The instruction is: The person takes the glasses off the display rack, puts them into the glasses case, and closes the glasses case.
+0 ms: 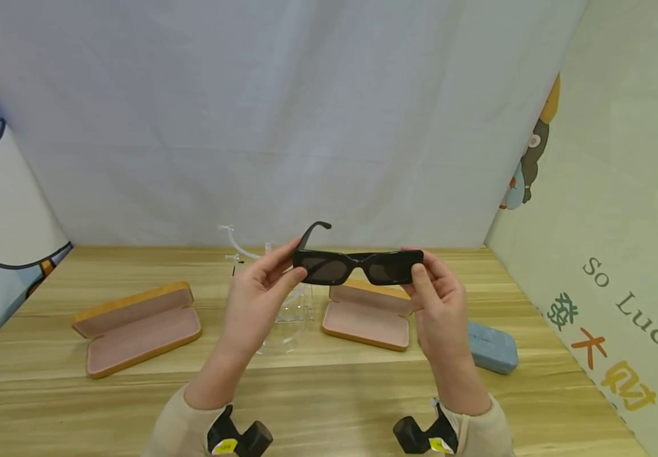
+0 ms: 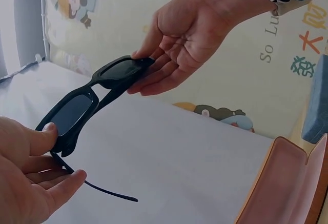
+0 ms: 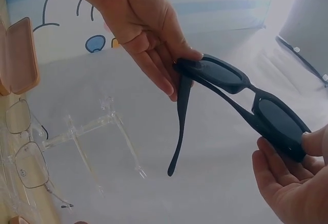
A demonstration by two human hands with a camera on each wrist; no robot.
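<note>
Black rectangular sunglasses [image 1: 386, 268] are held up above the table, lenses toward the head camera. My left hand [image 1: 257, 298] pinches one end of the frame between thumb and fingers. At the other end, my right hand [image 1: 440, 304] grips the frame with its thumb on the front. One temple arm [image 3: 180, 126] sticks out unfolded beside the left hand; the other lies folded across behind the lenses. Below the sunglasses, an open spectacle case [image 1: 365, 324] with pink lining sits partly hidden. A closed blue case [image 1: 494, 348] lies beside the right forearm.
Another open pink-lined case [image 1: 140, 339] stands at the left of the wooden table [image 1: 329, 393]. A clear display stand [image 1: 293, 311] is partly behind the left hand. Thin-rimmed glasses [image 3: 32, 165] appear by it in the right wrist view. A pale curtain [image 1: 283, 127] closes the back.
</note>
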